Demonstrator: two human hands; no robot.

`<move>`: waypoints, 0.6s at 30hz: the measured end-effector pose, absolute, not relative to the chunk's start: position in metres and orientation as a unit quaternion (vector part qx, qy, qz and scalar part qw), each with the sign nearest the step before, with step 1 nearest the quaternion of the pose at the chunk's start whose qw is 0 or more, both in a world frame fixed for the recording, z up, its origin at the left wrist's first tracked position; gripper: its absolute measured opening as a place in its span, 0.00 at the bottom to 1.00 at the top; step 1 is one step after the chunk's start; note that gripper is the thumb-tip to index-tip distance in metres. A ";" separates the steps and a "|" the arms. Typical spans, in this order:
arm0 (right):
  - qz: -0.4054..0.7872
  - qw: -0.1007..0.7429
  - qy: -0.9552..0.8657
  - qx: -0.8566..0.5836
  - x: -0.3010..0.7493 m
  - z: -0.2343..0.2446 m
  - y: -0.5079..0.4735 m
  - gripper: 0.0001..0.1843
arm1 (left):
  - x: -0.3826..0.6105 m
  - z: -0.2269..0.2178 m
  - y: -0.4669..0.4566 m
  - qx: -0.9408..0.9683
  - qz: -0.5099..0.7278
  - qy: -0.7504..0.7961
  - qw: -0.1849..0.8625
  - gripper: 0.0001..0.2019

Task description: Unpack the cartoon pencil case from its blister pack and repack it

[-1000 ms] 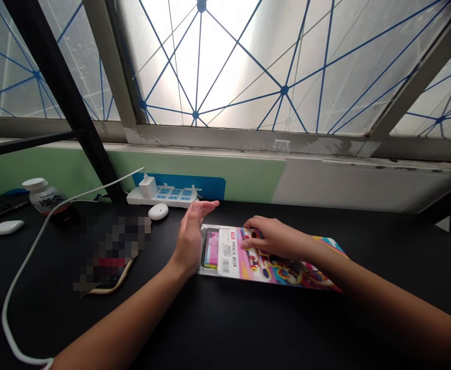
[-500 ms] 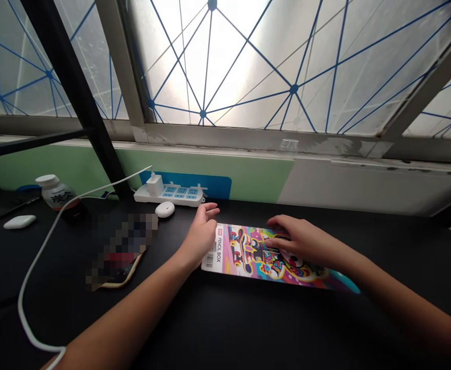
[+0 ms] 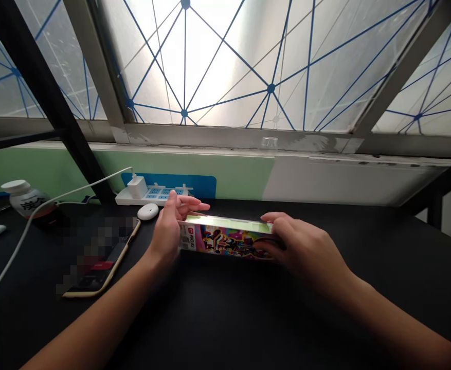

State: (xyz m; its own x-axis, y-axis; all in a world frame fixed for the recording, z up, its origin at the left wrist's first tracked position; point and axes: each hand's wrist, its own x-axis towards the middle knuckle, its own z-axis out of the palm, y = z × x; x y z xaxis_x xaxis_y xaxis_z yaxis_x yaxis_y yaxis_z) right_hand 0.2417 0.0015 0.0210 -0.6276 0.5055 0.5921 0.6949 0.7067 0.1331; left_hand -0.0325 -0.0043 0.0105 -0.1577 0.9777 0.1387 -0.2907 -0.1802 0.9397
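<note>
A colourful cardboard pencil box (image 3: 229,240), printed with a cartoon figure, is tipped on the black desk. Its pale greenish upper side (image 3: 229,222) shows above the foreshortened printed face. My right hand (image 3: 298,244) grips the right part, thumb on the printed face and fingers over the upper edge. At the left end, my left hand (image 3: 167,226) rests against the box with its fingers stretched out past the corner. The box's right end is hidden behind my right hand.
To the left lies a phone (image 3: 105,262) with a pale case and pixelated screen. Behind it are a white earbud case (image 3: 148,211) and a power strip (image 3: 159,194) with a charger. A white cable (image 3: 15,246) loops past a white-capped bottle (image 3: 26,200). Windows line the back.
The pencil box has gone from lying with its printed face up to tipped, showing its pale side. Both hands have turned with it. The camera view has shifted to the right.
</note>
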 end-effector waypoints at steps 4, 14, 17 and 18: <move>-0.224 0.233 -0.905 -0.277 0.233 0.016 -0.027 0.06 | -0.050 0.025 -0.006 0.555 0.482 0.426 0.528 0.27; -0.108 0.211 -0.940 -0.245 0.213 -0.033 -0.034 0.11 | -0.046 -0.008 -0.027 0.813 0.250 0.505 0.145 0.14; -0.088 0.197 -0.947 -0.238 0.216 -0.035 -0.032 0.15 | -0.050 -0.006 -0.034 0.857 0.224 0.455 0.094 0.14; -0.090 0.203 -0.947 -0.231 0.217 -0.036 -0.032 0.13 | -0.051 -0.004 -0.036 0.870 0.205 0.439 0.088 0.15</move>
State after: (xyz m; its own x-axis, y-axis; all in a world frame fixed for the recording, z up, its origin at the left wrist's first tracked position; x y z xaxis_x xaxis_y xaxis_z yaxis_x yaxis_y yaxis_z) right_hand 0.2170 -0.0318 -0.0360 -0.8104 0.4014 0.4269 0.4749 0.8766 0.0773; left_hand -0.0513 -0.0361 -0.0039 0.5302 0.8008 0.2787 0.7288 -0.5984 0.3328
